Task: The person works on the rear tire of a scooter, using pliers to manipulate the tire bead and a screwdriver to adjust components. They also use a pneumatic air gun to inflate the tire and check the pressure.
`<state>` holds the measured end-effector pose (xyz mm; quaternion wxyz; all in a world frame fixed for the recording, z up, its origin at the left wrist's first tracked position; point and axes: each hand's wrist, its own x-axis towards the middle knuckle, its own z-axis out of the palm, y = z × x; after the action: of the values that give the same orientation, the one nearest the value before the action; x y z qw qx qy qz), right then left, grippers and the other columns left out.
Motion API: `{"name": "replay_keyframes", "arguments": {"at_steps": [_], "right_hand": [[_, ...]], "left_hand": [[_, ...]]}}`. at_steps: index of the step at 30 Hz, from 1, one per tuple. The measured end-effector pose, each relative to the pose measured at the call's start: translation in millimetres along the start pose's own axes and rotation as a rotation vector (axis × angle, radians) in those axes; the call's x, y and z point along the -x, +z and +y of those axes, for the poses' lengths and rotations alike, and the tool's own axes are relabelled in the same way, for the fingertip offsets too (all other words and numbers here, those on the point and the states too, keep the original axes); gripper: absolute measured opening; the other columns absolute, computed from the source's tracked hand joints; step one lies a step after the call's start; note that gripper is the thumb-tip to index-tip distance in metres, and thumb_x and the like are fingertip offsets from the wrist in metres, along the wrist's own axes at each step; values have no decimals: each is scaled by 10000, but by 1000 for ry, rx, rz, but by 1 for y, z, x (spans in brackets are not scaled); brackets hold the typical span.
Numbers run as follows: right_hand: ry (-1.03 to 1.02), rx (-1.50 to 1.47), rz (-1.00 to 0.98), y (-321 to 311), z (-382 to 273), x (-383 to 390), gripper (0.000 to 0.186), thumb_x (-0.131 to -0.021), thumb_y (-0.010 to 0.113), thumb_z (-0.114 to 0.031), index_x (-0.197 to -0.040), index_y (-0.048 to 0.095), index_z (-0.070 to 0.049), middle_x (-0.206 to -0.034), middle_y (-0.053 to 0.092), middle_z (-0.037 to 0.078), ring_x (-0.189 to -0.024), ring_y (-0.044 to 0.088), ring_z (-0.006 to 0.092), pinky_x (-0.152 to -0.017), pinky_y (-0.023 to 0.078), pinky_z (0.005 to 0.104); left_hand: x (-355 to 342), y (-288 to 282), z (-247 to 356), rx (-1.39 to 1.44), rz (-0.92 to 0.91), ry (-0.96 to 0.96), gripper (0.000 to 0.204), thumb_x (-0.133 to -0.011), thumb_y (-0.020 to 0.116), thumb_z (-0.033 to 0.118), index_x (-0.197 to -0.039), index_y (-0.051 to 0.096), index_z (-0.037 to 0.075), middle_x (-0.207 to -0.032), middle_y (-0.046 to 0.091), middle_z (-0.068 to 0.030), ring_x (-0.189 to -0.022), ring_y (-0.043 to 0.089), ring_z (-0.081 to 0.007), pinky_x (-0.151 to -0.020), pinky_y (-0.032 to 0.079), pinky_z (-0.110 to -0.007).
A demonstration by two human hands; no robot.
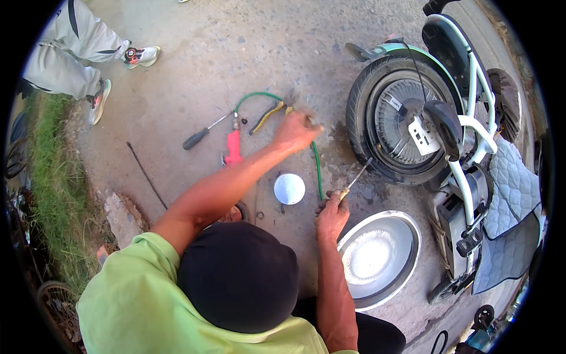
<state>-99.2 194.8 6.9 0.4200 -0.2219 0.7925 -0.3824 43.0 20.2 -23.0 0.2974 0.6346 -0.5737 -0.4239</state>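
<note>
Neither my left hand nor my right hand is in view. Both arms in the middle belong to a person in a lime shirt (130,295) and black cap (239,277), seen from above and behind. That person's right hand (333,218) grips a screwdriver (355,180) with a yellowish handle, its tip close to the tyre (361,112) of a wheel with a finned metal hub (392,112). Their left hand (298,133), smeared by motion, is over a green hose (317,165), beside yellow-and-black pliers (265,118); what it holds, if anything, cannot be made out.
The wheel belongs to a pale green two-wheeler (471,88) lying on its side. A metal basin (415,236), a round silvery tin (289,189), a red-handled air tool (233,147) and a dark-handled screwdriver (196,139) lie around. Another person's legs (76,35) stand upper left; grass (53,189) edges the left.
</note>
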Motion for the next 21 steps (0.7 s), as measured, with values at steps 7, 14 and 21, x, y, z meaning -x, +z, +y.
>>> {"name": "replay_keyframes", "arguments": {"at_steps": [7,14,21], "right_hand": [[-225,545,-15,0,17,8,390,-942,602,-360,-1126,659,-21,-863,718,188,-823,695,391,-798,519,491],[-322,742,-180,-17,-7,1,452,-900,651,-365,-1243,650,-70,-1201,657,168,-1080,653,353,-912,515,455],[204,-221,-686,-22,-65,-19,607,-939,648,-308,-1469,474,-70,-1361,591,155,-1162,604,223,-903,512,409]], "left_hand": [[-1,-35,-46,-627,245,162,654,-717,826,338,-1290,593,125,-1304,530,-147,-1215,518,-352,-961,462,-509],[-16,-37,-65,-557,258,67,684,-715,778,199,-1346,547,70,-1245,575,-175,-1121,584,-351,-917,495,-462],[36,-39,13,528,-93,-185,737,-746,818,170,-1390,490,24,-1189,613,-162,-1059,612,-265,-924,507,-381]]}}
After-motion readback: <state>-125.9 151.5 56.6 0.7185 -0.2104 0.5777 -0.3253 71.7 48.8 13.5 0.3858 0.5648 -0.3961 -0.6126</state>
